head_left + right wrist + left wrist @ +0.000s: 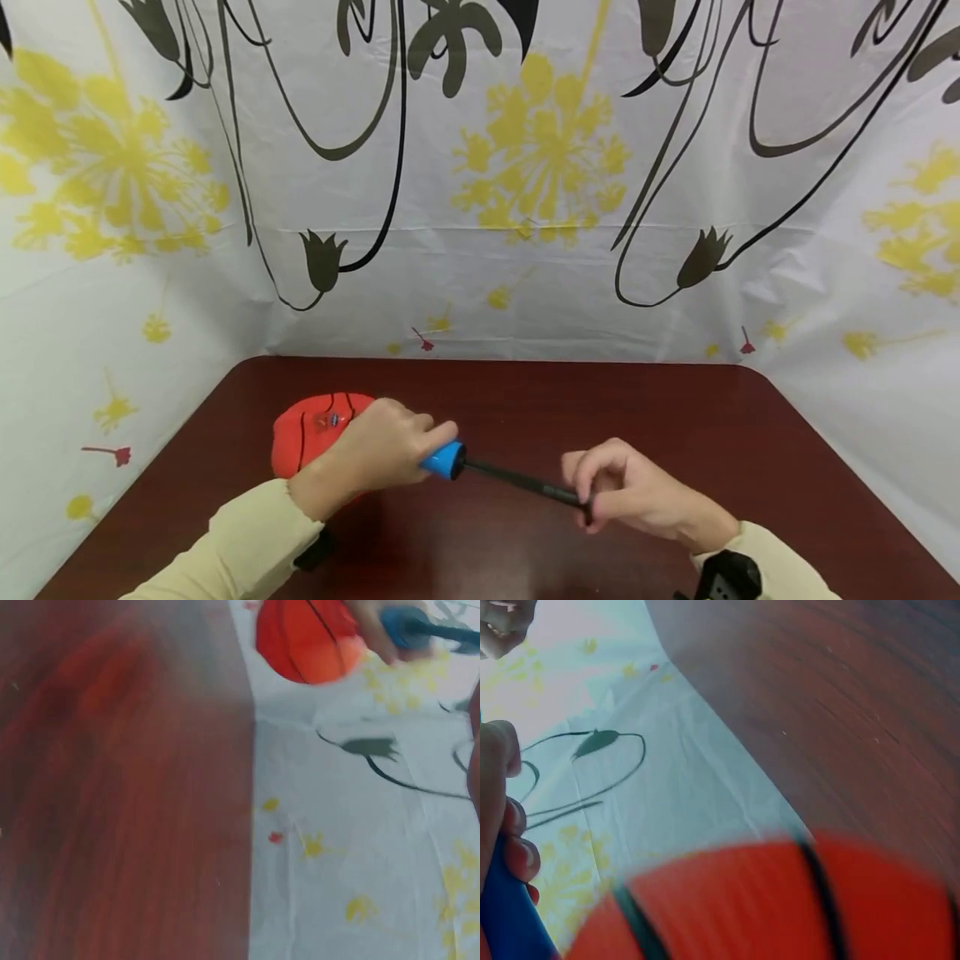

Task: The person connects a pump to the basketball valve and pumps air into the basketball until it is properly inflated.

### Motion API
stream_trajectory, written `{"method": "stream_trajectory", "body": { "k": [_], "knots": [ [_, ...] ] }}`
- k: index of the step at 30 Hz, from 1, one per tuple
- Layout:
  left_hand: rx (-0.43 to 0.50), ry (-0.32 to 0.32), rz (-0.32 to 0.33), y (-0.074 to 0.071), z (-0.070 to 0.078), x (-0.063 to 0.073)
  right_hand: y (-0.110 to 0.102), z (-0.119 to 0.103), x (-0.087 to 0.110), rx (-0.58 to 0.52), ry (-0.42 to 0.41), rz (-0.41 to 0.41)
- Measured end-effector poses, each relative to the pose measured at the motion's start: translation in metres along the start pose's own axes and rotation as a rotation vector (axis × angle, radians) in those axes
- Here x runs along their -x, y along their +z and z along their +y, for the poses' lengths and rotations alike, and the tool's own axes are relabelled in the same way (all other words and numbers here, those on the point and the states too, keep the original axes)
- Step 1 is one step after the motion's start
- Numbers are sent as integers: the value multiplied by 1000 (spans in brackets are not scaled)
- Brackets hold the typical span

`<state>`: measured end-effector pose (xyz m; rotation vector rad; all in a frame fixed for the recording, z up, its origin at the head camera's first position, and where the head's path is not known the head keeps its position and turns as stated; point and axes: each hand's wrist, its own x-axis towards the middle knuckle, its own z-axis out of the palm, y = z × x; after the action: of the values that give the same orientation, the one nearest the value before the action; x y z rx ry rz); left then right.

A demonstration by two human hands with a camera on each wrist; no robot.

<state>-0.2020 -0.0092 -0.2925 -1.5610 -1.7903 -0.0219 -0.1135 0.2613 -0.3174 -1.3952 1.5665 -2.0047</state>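
My left hand [378, 450] grips the blue barrel of a hand pump [446, 461], its fingers wrapped round it. A black rod [521, 480] extends from the barrel toward the right, drawn well out. At its far end, my right hand [633, 496] pinches the dark handle with curled fingers. Behind the left hand lies a red ball [311, 429] with black lines, dented like a slack basketball. In the left wrist view the ball [727, 900] looms blurred beside the blue barrel [514, 915]. The hand covers where pump and ball come together.
A dark reddish-brown table [637, 408] with rounded far corners spreads under the hands. White cloth [465, 275] printed with yellow and grey flowers hangs at the back and both sides. A black device [727, 575] is strapped to the right wrist.
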Motion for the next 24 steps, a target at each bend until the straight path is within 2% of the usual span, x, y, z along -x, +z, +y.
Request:
{"method": "stream_trajectory", "body": {
  "k": [4, 7, 11, 15, 18, 21, 24],
  "knots": [
    [7, -16, 0, 2, 12, -9, 6, 17, -24, 257, -75, 69],
    [33, -36, -14, 3, 16, -13, 10, 26, -38, 309, -73, 122],
    [45, -2, -17, 4, 17, -11, 15, 24, -37, 289, -22, 124],
    [55, 16, -4, 2, 15, -7, 13, 8, -20, 269, -17, 59],
    [56, -12, -7, -2, 8, -1, 9, -4, -4, 149, -33, 22],
    [53, -33, -16, -2, 5, 3, 8, -5, 5, 3, -37, 26],
    [57, -27, -23, 1, 7, -1, 11, 8, -6, 74, -62, 67]
  ]
}}
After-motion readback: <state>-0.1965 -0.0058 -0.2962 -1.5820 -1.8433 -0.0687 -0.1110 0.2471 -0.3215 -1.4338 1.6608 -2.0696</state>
